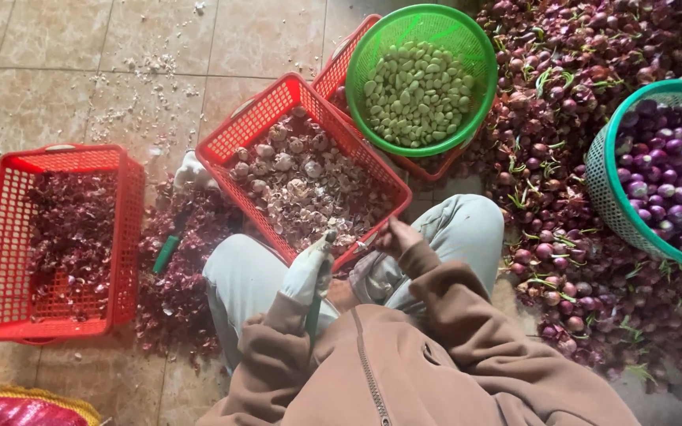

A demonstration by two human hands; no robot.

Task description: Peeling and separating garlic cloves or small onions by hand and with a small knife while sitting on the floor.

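Down over the lap, both hands work at the near rim of a red crate [274, 110]. The left hand [309, 268], in a pale glove, is closed around a green-handled knife [314, 312] held upright, its tip just by the crate's edge. The right hand [396, 235], bare, is pinched shut on something small; what it is cannot be told.

That crate, directly ahead of the hands, holds garlic heads [266, 162] at its far side and loose papery skins [325, 201] nearer. Beyond it, a green basket [357, 71] of peeled cloves [418, 91] sits on a second red crate, partly hidden.

Left of the left hand, another green-handled tool [167, 252] lies on the floor among purple peels [175, 292]. Further left stands a third crate [128, 237] filled with purple skins.

Right of the right hand, a heap of shallots [562, 197] with green sprouts covers the floor, close against the knee. On it rests a teal basket [605, 181] of peeled purple bulbs [676, 185].
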